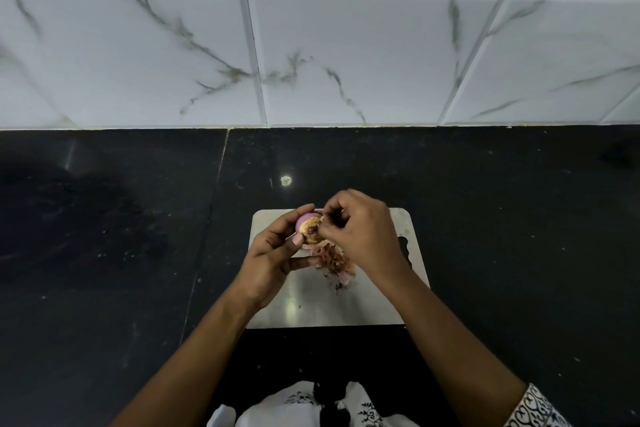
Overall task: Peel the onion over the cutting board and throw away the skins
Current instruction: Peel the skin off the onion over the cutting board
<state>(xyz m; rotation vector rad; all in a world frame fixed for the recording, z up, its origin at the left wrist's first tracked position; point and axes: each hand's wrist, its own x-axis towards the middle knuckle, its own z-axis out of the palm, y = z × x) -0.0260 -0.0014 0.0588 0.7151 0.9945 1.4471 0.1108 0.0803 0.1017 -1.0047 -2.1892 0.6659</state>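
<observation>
A person's left hand (273, 250) curls its fingers and thumb around a small pink onion (307, 225), holding it just above the far left part of a pale cutting board (322, 305) on a black bench (502, 218). The right hand (360, 232) has its fingers bent, pinching at the onion's brown root end. Loose skins (334, 262) lie on the board beneath both hands.

Loads of room on the black countertop (104, 253) either side of the cutting board (329, 305). Onion-skin pile (334, 258) clutters mid-board, and the tiled wall (346, 45) blocks the back.
</observation>
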